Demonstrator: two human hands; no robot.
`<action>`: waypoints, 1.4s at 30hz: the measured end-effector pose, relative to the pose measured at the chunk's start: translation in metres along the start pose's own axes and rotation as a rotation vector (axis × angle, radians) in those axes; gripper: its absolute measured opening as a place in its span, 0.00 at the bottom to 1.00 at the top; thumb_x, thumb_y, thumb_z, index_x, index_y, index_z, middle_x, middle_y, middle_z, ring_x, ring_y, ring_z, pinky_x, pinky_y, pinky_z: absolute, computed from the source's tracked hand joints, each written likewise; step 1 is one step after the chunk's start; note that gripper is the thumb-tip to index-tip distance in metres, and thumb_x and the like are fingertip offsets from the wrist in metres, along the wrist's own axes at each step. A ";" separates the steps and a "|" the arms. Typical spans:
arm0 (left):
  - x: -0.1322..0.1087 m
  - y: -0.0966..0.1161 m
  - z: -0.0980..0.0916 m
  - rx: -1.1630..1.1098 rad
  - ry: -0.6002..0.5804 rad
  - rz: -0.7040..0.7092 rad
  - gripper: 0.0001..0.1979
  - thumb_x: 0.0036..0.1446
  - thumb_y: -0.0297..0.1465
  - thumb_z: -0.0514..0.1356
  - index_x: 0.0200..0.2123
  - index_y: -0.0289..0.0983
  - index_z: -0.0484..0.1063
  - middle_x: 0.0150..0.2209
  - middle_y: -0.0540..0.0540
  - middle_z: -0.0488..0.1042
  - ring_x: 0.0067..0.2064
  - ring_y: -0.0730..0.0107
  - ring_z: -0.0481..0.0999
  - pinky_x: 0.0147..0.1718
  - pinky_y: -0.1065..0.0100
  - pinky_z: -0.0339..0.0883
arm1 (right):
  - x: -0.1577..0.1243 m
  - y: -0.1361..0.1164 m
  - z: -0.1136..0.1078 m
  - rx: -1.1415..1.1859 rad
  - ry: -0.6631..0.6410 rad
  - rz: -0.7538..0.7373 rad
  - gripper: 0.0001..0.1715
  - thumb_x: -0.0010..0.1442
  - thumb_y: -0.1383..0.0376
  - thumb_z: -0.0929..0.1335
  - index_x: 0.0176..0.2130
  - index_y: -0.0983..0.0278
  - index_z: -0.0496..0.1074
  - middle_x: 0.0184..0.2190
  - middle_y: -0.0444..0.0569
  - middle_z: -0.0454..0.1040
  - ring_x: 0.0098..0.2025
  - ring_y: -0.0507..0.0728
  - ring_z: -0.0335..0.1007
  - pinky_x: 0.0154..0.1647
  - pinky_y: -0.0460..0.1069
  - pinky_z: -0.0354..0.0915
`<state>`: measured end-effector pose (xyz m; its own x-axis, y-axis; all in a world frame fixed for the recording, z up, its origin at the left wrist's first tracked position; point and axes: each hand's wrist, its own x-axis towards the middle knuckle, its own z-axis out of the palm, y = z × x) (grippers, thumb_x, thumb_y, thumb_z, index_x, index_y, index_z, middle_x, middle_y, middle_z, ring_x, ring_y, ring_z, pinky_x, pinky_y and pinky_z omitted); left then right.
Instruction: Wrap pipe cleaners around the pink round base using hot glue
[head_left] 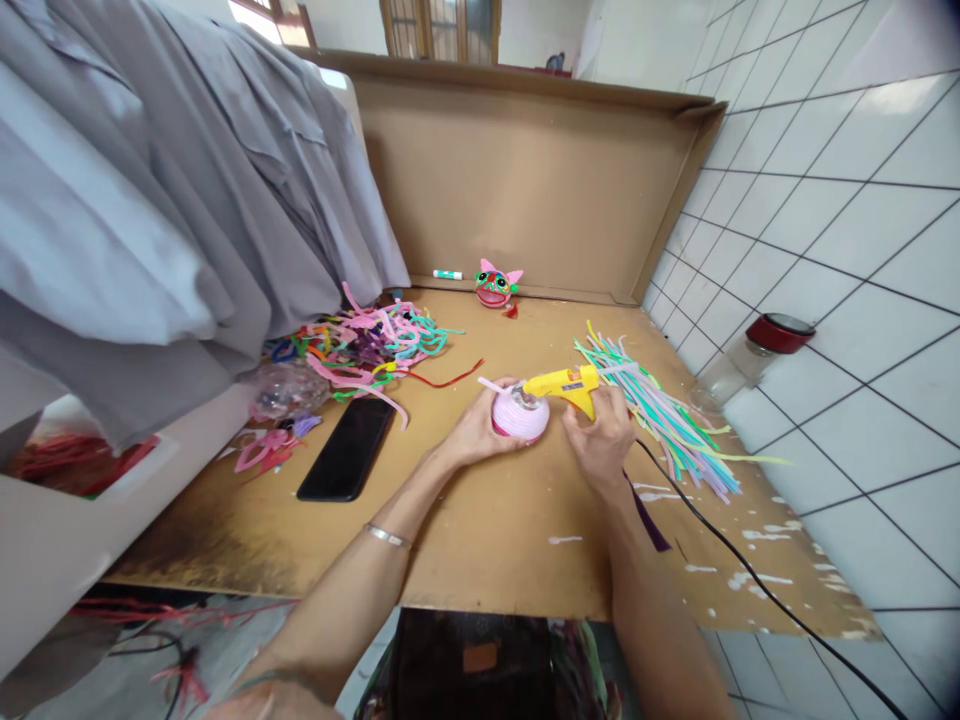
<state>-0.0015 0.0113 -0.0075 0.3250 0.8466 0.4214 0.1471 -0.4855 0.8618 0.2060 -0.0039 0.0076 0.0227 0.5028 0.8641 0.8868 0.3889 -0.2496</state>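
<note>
My left hand [480,425] is wrapped round a ball [517,418] covered in coiled pale pink pipe cleaner, darker pink at its lower edge. A loose pipe cleaner end sticks out on its upper left. In my right hand [604,435] is a yellow hot glue gun [562,385], its nozzle at the top of the ball; whether the tip touches cannot be made out. A clear patch shows on the ball beneath the nozzle. To the right of my right hand lies a bundle of pastel pipe cleaners [667,410].
A black phone [346,450] lies left, below a heap of colourful pipe cleaners [382,335]. A decorated animal head [495,285] and a glue stick [448,275] are by the cardboard wall [525,180]. A lidded jar [742,365] stands right; the gun's black cord [735,540] crosses the table.
</note>
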 end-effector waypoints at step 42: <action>0.000 -0.003 0.000 0.037 0.004 0.016 0.43 0.41 0.35 0.72 0.58 0.36 0.58 0.57 0.37 0.67 0.58 0.53 0.70 0.60 0.53 0.63 | 0.000 0.002 0.001 0.032 -0.011 0.013 0.13 0.57 0.66 0.66 0.43 0.62 0.72 0.37 0.51 0.71 0.39 0.59 0.70 0.39 0.51 0.68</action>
<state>-0.0024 0.0124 -0.0101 0.3239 0.8393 0.4366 0.1758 -0.5069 0.8439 0.2078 -0.0028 0.0063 0.0290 0.5163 0.8559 0.8714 0.4064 -0.2747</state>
